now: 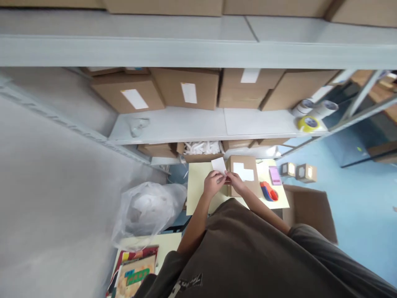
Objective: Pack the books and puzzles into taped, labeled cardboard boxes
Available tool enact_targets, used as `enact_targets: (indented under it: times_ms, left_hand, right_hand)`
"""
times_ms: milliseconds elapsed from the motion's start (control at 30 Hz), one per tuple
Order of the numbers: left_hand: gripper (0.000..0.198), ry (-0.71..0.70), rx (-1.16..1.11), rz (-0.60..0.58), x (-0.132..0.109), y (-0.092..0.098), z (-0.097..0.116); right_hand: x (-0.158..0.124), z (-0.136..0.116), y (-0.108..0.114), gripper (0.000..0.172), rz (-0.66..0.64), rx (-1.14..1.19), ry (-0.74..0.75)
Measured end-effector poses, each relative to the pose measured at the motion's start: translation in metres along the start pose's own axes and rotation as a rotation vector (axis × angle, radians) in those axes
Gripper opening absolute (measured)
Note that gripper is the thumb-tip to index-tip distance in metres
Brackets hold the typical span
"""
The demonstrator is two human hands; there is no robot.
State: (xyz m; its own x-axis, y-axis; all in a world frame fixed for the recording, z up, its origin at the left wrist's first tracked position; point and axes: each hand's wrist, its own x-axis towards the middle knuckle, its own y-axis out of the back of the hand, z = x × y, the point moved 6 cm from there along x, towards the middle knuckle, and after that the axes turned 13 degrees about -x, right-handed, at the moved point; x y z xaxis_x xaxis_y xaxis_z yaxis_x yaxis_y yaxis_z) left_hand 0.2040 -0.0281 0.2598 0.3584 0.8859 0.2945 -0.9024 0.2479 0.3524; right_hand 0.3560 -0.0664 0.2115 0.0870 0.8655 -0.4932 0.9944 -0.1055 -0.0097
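Note:
Between my two hands is a small white label (pixel 218 164), raised above the pale yellow table (pixel 198 194). My left hand (pixel 213 182) pinches its lower edge from the left. My right hand (pixel 235 181) has its fingertips closed at the label's lower right corner, close to the left fingers. Just to the right, partly under my right forearm, a cardboard box (pixel 245 161) sits on the table with white labels (pixel 243 171) on its top. An orange and blue tape dispenser (pixel 269 192) lies right of that box.
A pink item (pixel 274 175) lies at the table's right. Behind stands a metal shelf (pixel 198 120) with cartons (pixel 186 89) and tape rolls (pixel 308 123). A plastic bag (pixel 149 211) is at the left; an open carton (pixel 312 211) and small boxes (pixel 305 173) are at the right.

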Motion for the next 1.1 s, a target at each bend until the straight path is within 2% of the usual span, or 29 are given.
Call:
enact_targets:
  times_ms: [100,133,200,267,333,400,467,600,767,900,1100]
  left_hand:
    - [0.024,-0.048,-0.010,-0.102,0.000,-0.057,0.013]
    - [0.029,-0.024,-0.022,-0.098,-0.001,-0.071,0.014]
    - [0.036,0.115,-0.055,-0.023,-0.002,-0.091,0.009]
    - [0.039,0.326,-0.139,0.029,-0.006,-0.110,-0.002]
    - [0.042,0.511,-0.277,-0.031,-0.012,-0.135,-0.010]
    - [0.044,0.605,-0.382,-0.096,-0.018,-0.158,-0.012]
    - [0.041,0.621,-0.390,-0.079,-0.025,-0.174,-0.009]
    - [0.033,0.626,-0.260,-0.045,-0.041,-0.201,-0.003]
    - [0.028,0.705,0.004,-0.076,-0.058,-0.225,0.002]
    - [0.028,0.770,0.179,-0.102,-0.060,-0.231,0.003]
    - [0.028,0.815,0.263,-0.119,-0.054,-0.229,0.001]
  right_hand:
    - [-0.020,0.004,0.057,0.047,0.222,0.054,0.037]
    - [-0.026,0.007,0.076,0.045,0.279,0.067,0.034]
    - [-0.037,0.015,0.107,0.043,0.330,0.089,0.017]
    - [-0.047,0.024,0.129,0.041,0.304,0.104,0.008]
    - [-0.057,0.034,0.144,0.041,0.253,0.123,0.006]
    - [-0.065,0.046,0.155,0.042,0.214,0.142,-0.006]
    - [-0.071,0.060,0.166,0.043,0.193,0.137,-0.030]
    - [-0.074,0.091,0.194,0.048,0.224,-0.026,-0.048]
    - [-0.072,0.115,0.228,0.060,0.361,-0.364,-0.032]
    - [-0.066,0.122,0.230,0.062,0.356,-0.425,-0.050]
    - [-0.056,0.123,0.225,0.057,0.339,-0.476,-0.104]
